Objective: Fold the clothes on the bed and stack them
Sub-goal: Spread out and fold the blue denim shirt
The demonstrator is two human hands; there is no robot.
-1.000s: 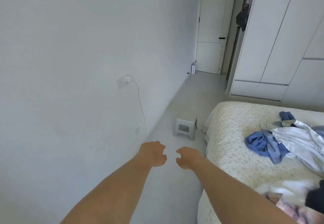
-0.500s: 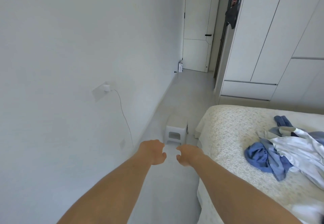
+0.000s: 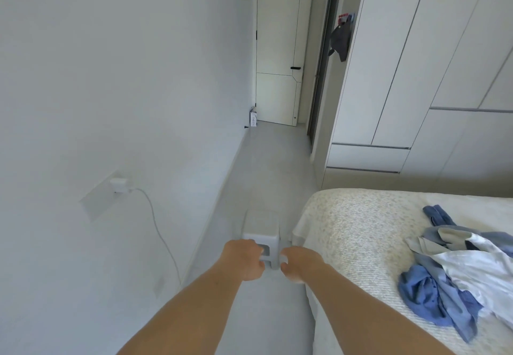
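Both hands, left hand (image 3: 244,260) and right hand (image 3: 298,264), hang loosely curled and empty left of the bed (image 3: 355,232); clothes (image 3: 455,268) lie unfolded on it, so turn toward the pile, lift one garment.

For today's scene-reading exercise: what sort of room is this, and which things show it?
Most likely a home bedroom: a bed with a cream textured cover, crumpled blue and white clothes lying on it, and tall white wardrobe doors behind.

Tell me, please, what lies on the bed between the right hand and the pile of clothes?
In the head view, only bare bedspread lies between the right hand and the clothes.
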